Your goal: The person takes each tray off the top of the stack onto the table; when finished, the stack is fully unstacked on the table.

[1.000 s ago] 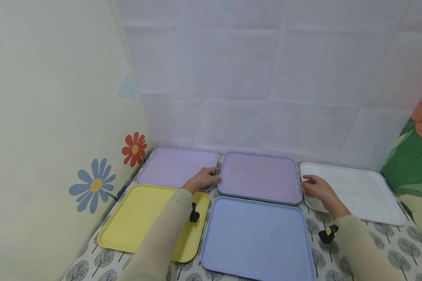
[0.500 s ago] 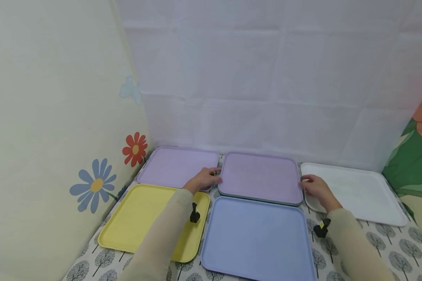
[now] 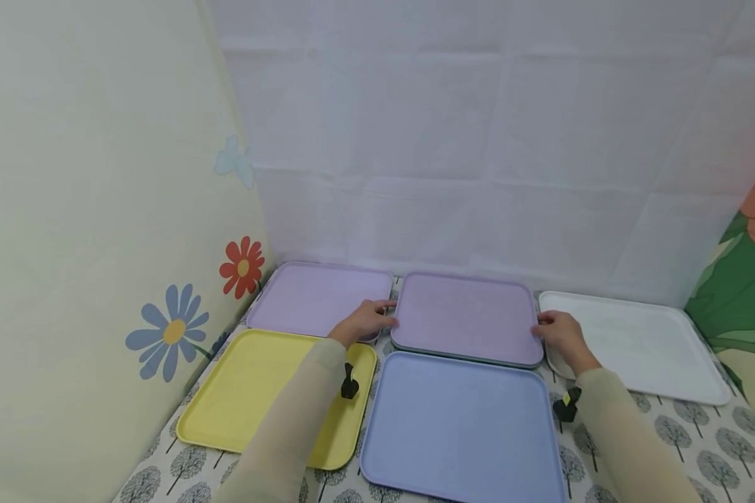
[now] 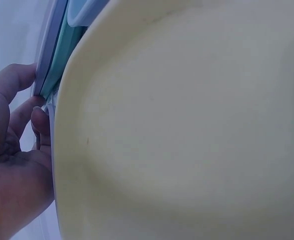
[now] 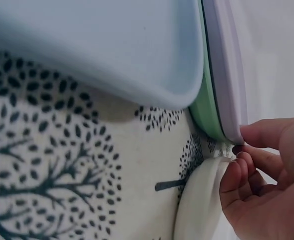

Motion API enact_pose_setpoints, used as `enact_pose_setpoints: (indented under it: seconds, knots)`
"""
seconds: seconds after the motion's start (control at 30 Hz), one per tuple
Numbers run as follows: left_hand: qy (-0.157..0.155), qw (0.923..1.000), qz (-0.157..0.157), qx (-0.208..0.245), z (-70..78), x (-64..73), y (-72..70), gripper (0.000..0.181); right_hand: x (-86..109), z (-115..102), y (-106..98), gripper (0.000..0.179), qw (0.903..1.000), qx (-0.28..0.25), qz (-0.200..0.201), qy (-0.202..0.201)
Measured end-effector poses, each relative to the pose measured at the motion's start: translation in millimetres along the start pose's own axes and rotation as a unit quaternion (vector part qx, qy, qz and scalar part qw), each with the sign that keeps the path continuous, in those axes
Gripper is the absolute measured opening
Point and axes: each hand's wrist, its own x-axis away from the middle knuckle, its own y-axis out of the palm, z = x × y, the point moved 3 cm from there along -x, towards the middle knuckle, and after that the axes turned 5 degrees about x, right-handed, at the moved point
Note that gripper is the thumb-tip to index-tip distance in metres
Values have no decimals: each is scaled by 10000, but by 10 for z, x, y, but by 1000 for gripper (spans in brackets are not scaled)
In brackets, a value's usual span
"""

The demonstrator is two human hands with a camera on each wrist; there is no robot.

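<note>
In the head view, a purple tray (image 3: 465, 318) lies at the back middle, stacked on a green tray (image 5: 205, 111) that shows only as a thin edge beneath it. At its left edge my left hand (image 3: 361, 321) pinches the purple rim, with thumb and a finger at the side in the left wrist view. On the opposite edge my right hand (image 3: 563, 339) pinches the tray's near right side. The right wrist view has the thumb on the purple rim and a finger under it, while the other fingers curl over the white tray (image 5: 199, 205).
Another purple tray (image 3: 317, 297) lies back left, partly under the left hand. A yellow tray (image 3: 226, 412) sits front left, beneath the left sleeve. Directly in front is a blue tray (image 3: 459, 426). The tree-patterned cloth (image 3: 723, 447) meets a white backdrop (image 3: 415, 140) behind.
My right hand has moved slightly left, from beside the stack's right edge onto the purple tray's rim. The left hand and the trays stay in place.
</note>
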Motion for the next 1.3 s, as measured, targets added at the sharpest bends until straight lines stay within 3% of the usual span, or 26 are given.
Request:
enact_pose_setpoints:
  seconds: [0.3,0.43,0.5,0.67,0.8,0.97,1.13,1.3]
  knots:
    - [22,10000,-34,83,23,11,4,62,9,-13,-35,50,9987,-438,178,213]
    - [-26,9999,-24,110,27,20,3,62,47,-43,-70,52,9931,-1145,-79,247]
    - [-54,9999,-11,110,22,16,2,62,61,-59,-92,55,9841,-1727,-263,320]
    - [-73,9999,8,107,-2,-1,4,62,86,-90,-135,63,9513,-2926,-738,629]
    - [-89,9998,-10,182,-41,-26,7,62,88,-85,-165,67,9413,-3139,-1034,694]
    - [-42,9998,-11,196,-68,-61,2,62,88,-82,-191,67,9434,-3053,-1227,411]
    - [30,9996,-35,263,-73,-72,-1,61,139,-81,-219,67,9434,-3091,-1176,226]
    - [131,9997,-56,212,-67,-76,9,57,202,-32,-264,68,9314,-3465,-1115,102]
